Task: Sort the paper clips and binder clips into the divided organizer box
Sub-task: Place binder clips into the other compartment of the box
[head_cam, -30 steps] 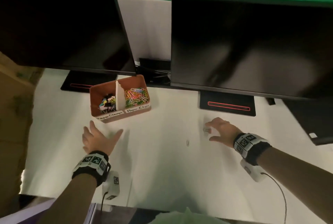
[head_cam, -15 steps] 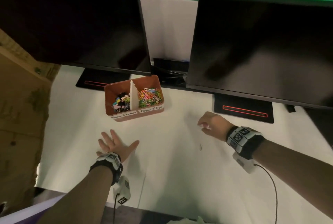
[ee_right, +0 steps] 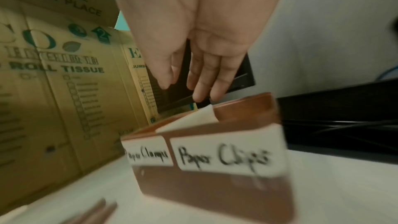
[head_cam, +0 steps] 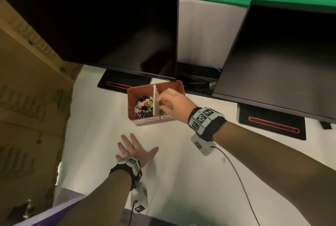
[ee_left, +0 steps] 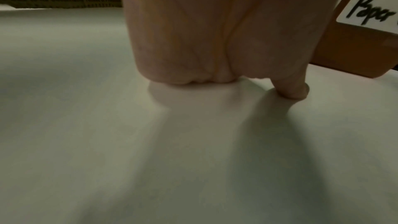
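Right hand (head_cam: 174, 102) over organizer box (head_cam: 134, 91) near desk's far edge, fingers loosely extended above "Paper Clips" compartment, nothing visibly held (likely just dropping). Left hand (head_cam: 135, 150) flat on desk, released. Next: lone paper clip (head_cam: 224, 159) toward desk's right; pinch low.

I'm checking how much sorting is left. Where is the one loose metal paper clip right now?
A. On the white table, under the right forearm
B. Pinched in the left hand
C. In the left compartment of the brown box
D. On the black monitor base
A: the head view shows the small loose metal paper clip lying on the white table just below the right forearm, well apart from the brown divided organizer box.
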### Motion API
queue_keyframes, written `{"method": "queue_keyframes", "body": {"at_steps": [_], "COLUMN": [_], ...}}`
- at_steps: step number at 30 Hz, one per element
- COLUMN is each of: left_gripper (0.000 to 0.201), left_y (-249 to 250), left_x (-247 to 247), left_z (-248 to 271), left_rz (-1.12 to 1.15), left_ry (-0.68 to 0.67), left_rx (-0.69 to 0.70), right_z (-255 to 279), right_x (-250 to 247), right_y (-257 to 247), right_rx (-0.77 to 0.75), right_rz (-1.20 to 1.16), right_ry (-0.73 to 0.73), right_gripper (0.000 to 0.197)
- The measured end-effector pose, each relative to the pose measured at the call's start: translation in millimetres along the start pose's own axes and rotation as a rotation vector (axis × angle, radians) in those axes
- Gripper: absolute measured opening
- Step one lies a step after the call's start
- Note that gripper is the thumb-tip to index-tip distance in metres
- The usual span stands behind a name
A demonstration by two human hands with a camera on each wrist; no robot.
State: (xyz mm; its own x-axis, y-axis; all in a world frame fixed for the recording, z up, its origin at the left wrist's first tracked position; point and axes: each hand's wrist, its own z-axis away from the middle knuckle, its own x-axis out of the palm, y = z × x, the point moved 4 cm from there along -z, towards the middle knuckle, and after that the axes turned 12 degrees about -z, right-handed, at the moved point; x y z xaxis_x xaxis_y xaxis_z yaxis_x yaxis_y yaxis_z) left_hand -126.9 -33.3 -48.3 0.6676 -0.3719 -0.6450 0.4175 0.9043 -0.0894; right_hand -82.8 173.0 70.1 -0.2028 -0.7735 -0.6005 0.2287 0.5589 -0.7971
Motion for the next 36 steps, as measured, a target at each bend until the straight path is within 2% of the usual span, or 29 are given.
{"method": "queue_keyframes", "body": {"at_steps": [4, 8, 10, 18, 26, 29, 34, 36], "left_gripper": [0.118, 0.116, 0.116, 0.115, 0.116, 0.116, 0.117, 0.117], "left_y": [0, -1, 0, 0, 1, 1, 1, 0], "left_x": [2, 4, 4, 6, 6, 6, 5, 6], "left_z": [-1, 1, 2, 3, 3, 3, 3, 1], "left_rz": [0.007, 0.02, 0.024, 0.014, 0.022, 0.024, 0.03, 0.035], "left_ry": [0.013, 0.048, 0.059, 0.071, 0.065, 0.065, 0.061, 0.069], "left_rx": [0.009, 0.015, 0.014, 0.021, 0.028, 0.029, 0.021, 0.016], "right_z": [62, 140, 166, 184, 183, 153, 61, 30], "right_x": [-16, -15, -12, -12, 6, -3, -38, -38], "right_y": [55, 116, 135, 152, 144, 117, 43, 28], "right_rx": [0.119, 0.327, 0.388, 0.362, 0.368, 0.357, 0.129, 0.131], "right_rz": [0.116, 0.253, 0.271, 0.201, 0.213, 0.191, 0.078, 0.091], "right_ry": [-0.082, -0.406, -0.494, -0.489, -0.504, -0.418, 0.011, 0.057], "right_gripper": [0.024, 0.026, 0.025, 0.012, 0.015, 0.014, 0.006, 0.013]}}
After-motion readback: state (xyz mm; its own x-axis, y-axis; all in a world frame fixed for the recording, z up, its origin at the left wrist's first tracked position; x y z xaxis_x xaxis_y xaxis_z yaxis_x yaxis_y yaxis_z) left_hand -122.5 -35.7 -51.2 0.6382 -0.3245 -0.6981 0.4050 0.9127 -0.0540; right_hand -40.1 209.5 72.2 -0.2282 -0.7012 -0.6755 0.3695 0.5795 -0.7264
